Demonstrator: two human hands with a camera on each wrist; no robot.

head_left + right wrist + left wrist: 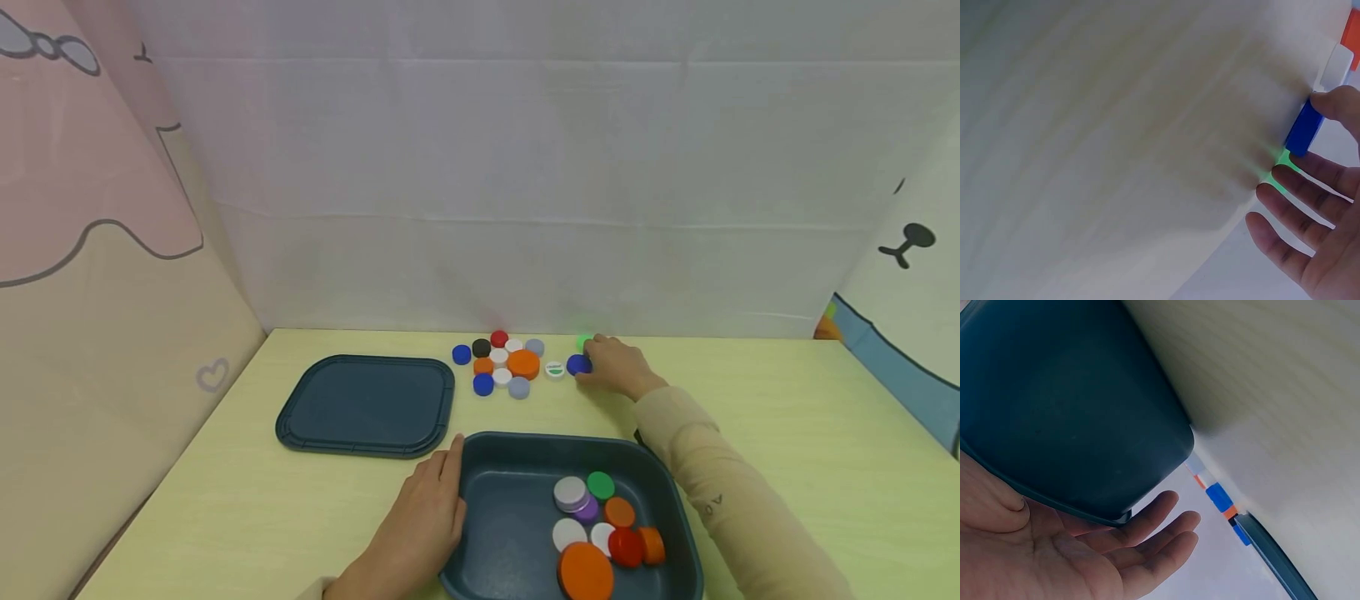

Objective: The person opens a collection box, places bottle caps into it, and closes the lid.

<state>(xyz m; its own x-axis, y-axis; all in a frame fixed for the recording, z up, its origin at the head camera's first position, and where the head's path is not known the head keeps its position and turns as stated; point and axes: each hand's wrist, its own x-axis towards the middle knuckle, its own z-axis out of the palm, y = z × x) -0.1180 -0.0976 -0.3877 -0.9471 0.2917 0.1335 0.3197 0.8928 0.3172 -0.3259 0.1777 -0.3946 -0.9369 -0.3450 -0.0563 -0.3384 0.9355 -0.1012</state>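
Observation:
At the back of the table, my right hand [617,367] pinches a blue bottle cap [1305,128] between thumb and index finger; the cap is on the table. A green cap [584,342] lies just behind it, partly hidden by the fingers. To its left sits a white cap with a green mark [554,370]. My left hand [420,517] rests along the left rim of a dark blue bin [495,454], its fingers loosely extended in the left wrist view. Inside the bin lie several caps, among them a large orange cap [586,572] and a red cap [626,547].
Several more caps, such as a big orange one [523,364] and a black one [482,348], cluster at the table's back centre. A flat dark blue lid [367,404] lies on the left. Behind the table [787,433] hangs a pale sheet [540,167].

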